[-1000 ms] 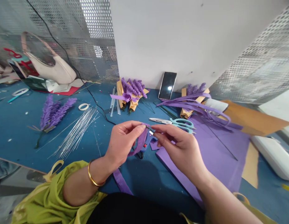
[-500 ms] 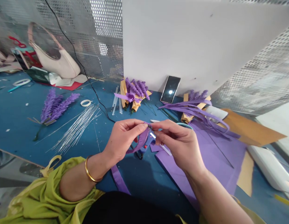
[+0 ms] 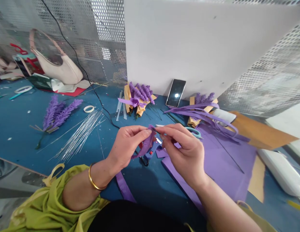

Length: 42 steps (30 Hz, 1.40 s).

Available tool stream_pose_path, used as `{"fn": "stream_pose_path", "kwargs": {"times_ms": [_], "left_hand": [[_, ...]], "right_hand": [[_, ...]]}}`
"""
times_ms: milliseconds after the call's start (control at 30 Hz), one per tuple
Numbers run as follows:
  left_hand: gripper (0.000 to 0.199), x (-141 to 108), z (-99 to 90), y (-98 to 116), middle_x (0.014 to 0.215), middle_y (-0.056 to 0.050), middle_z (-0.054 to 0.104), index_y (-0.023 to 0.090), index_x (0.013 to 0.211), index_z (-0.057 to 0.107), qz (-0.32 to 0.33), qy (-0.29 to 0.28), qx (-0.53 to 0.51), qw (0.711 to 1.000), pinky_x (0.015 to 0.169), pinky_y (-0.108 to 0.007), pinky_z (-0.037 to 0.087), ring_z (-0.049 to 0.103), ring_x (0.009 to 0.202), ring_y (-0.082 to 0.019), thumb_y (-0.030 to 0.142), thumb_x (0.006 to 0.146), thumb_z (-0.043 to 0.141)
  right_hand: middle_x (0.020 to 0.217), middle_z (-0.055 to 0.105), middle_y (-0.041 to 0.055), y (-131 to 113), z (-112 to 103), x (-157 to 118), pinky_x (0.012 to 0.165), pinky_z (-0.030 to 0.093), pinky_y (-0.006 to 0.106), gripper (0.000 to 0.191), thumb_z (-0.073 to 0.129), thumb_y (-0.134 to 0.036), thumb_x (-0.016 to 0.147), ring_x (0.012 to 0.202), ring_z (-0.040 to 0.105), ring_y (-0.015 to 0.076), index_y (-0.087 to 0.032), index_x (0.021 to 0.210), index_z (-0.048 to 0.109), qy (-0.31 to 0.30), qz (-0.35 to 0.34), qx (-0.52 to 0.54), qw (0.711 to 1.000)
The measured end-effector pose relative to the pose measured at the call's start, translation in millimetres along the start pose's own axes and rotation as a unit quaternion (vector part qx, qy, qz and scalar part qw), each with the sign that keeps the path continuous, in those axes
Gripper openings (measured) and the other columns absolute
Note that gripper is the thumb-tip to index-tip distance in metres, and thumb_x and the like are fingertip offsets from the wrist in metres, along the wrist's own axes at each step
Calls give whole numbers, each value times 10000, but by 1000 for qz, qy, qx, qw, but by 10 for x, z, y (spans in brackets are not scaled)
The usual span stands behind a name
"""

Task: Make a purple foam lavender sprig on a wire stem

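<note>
Pinching a purple strip (image 3: 146, 145) with the left hand (image 3: 125, 144) above the blue bench's (image 3: 157, 187) near edge and, with the right hand (image 3: 186, 146), seemingly a thin dark stem (image 3: 156, 130), both sets of fingertips close together, probably to keep the strip's end steady beside the stem

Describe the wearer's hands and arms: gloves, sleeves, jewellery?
Both hands are ungloved, with no rings visible. The left hand has a plain, rounded gold bangle at its wrist. Its loose yellow-green sleeve bunches around the elbow. The right hand has a bare wrist and forearm.
</note>
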<state>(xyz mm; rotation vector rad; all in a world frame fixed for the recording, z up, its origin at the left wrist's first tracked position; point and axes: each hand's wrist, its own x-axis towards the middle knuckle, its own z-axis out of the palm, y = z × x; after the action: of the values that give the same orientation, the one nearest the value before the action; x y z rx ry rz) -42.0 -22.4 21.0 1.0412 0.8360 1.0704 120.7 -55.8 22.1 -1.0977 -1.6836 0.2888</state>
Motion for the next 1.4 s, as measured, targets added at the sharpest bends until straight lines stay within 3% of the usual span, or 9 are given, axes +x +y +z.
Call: {"fn": "stream_pose_path", "kwargs": {"times_ms": [167,367,567,667,767,833,933,1133,1400], "left_hand": [[181,4,-22,-7,611,13,632,174,718,753,1,-3,11,1000,525,-193,409,521,551,-72,314,832,745],[277,33,-45,-18,583,25,552,163,649,721,13,-4,35,999,500,-203,359,440,552,-70,379,819,753],[259,69,-57,-18,571,19,600,172,609,702,31,18,91,995,509,-217,373,466,539,-78,307,830,717],[269,54,-50,3,567,14,632,180,597,699,43,25,114,992,514,-216,397,515,528,-83,281,846,685],[263,29,-40,23,583,5,663,181,605,709,67,34,145,987,529,-221,435,564,530,-95,267,851,666],[257,15,-34,28,583,7,667,179,609,707,94,39,176,979,533,-218,446,569,530,-97,255,850,660],[260,2,-23,28,552,20,641,177,604,696,132,41,227,964,499,-206,425,532,499,-86,253,849,654],[197,-23,18,23,592,14,652,180,684,730,188,26,312,931,516,-208,438,555,535,-99,240,854,652],[206,-19,20,13,646,0,689,180,742,751,181,3,341,923,569,-223,448,589,590,-119,271,888,637]], "right_hand": [[1006,734,65,47,-8,-28,727,550,236,297,554,12,903,856,701,131,-160,1080,721,6,-139,-145,980],[942,777,42,146,-45,-45,594,470,302,240,630,-63,905,691,673,140,-162,1112,702,2,-291,-317,903],[949,785,51,152,-64,-47,549,430,327,219,619,-91,919,672,674,145,-136,1119,696,-36,-339,-348,873],[986,770,62,108,-40,-56,602,481,299,257,563,-63,936,747,701,151,-164,1135,691,-27,-274,-278,920],[962,744,60,43,-23,-47,672,535,267,245,526,-85,960,777,712,139,-171,1116,693,-12,-90,-126,988],[891,731,29,11,-25,-28,666,543,265,186,560,-152,966,699,691,120,-187,1067,712,-8,31,-39,999],[833,732,7,3,-39,5,660,536,281,125,632,-211,934,684,678,130,-213,969,751,-17,132,39,990],[787,714,16,17,-62,59,676,523,292,91,702,-185,860,743,663,155,-203,880,789,-37,152,101,983],[779,717,22,-23,-96,86,542,478,254,145,683,-128,824,631,627,128,-209,839,802,-52,141,61,987]]}}
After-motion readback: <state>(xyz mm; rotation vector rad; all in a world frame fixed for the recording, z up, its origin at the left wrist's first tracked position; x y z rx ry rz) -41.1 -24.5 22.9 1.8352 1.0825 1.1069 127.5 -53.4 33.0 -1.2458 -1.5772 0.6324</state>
